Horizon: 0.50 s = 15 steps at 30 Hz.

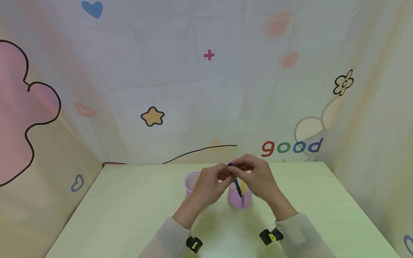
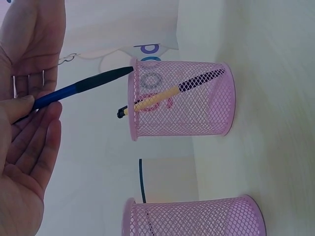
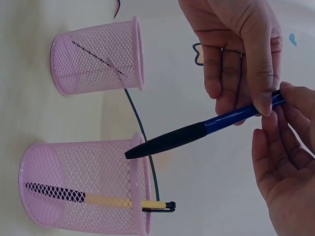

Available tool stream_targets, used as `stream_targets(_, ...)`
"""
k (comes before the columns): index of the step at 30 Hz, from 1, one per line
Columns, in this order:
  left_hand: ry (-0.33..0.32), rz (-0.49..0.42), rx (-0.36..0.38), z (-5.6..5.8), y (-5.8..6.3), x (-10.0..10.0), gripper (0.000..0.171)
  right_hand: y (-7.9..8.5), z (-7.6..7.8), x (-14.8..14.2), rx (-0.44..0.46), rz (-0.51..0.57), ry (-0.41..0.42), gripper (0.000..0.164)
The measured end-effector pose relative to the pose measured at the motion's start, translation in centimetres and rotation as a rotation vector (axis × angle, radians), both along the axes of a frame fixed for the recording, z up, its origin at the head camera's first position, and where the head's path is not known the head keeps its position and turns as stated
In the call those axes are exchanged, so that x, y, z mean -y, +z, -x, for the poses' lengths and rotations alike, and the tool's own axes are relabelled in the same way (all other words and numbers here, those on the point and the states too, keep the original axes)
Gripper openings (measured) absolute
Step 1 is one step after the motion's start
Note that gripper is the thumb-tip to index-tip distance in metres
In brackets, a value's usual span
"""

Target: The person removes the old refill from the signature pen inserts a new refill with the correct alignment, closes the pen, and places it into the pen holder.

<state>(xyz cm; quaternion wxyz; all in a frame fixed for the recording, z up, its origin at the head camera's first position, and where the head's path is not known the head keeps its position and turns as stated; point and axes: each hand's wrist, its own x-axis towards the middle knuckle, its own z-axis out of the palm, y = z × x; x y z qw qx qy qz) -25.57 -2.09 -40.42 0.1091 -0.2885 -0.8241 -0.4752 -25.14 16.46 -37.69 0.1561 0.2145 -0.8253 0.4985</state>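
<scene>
Both hands meet above the table around one blue pen (image 3: 231, 118) with a black grip section. My left hand (image 1: 208, 184) pinches the barrel between thumb and fingers. At the pen's upper end, my right hand (image 1: 258, 175) pinches it with thumb and fingertips. The pen slants downward, its black tip close to the rim of a pink mesh pen holder (image 1: 238, 203). Inside that holder leans a yellow pen (image 2: 157, 99) with a black grip, its clicker end sticking out above the rim. A second pink mesh pen holder (image 2: 202, 219) stands to the left, partly hidden behind my left hand in the head view.
The pale table (image 1: 129, 215) runs to a printed curtain (image 1: 200, 89) behind it, with curtains on both sides too. The two holders stand side by side near the middle of the table. Dark wrist cameras (image 1: 194, 244) sit at both sleeves.
</scene>
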Motion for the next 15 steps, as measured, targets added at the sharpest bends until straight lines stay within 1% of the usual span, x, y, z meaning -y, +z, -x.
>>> stream_targets(8, -0.019, -0.027, 0.017, -0.2, -0.53, 0.29, 0.011, -0.71, -0.14, 0.05, 0.016, 0.032, 0.03, 0.009)
stream_targets(15, -0.03, -0.039, 0.027, -0.37, -0.92, 0.49, 0.01, -0.99, -0.36, 0.02, 0.057, 0.04, 0.04, 0.01)
